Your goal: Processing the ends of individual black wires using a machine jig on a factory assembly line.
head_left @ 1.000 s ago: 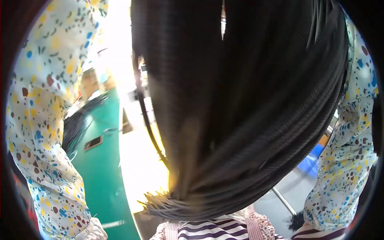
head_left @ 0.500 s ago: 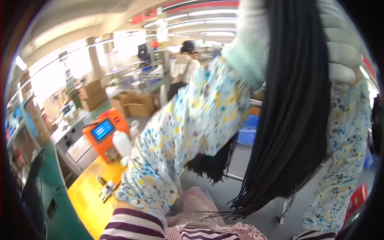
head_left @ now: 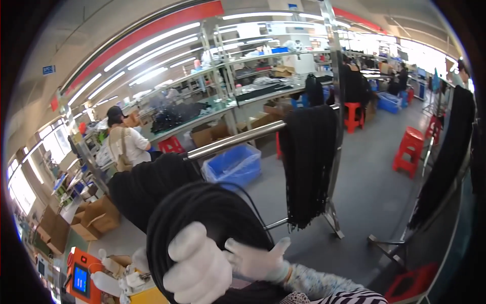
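Note:
A thick bundle of long black cords (head_left: 174, 213), bent into a loop, is in front of me at lower centre. My left hand (head_left: 197, 266), in a white glove, has its fingers curled over the bundle and grips it. Just to its right is my right hand (head_left: 258, 259), also white-gloved and slightly blurred, with its thumb raised and fingers apart, close against the cords. A floral sleeve covers the right forearm. Beyond the bundle, more black cords (head_left: 313, 162) hang over a metal rail (head_left: 238, 139), and another dark bunch (head_left: 144, 185) hangs on its left end.
At lower left stands an orange machine (head_left: 83, 276) with a blue screen, beside white bottles (head_left: 106, 282). Behind the rail are a blue bin (head_left: 233, 164), red stools (head_left: 409, 151) and cardboard boxes (head_left: 95, 218). A second rack with black cords (head_left: 445, 157) stands right. A person (head_left: 124, 139) works at left.
My view has swung to the right. Both hands have come down from high up, the long hanging strands now gathered into a loop low in front. The right hand has come off the cords.

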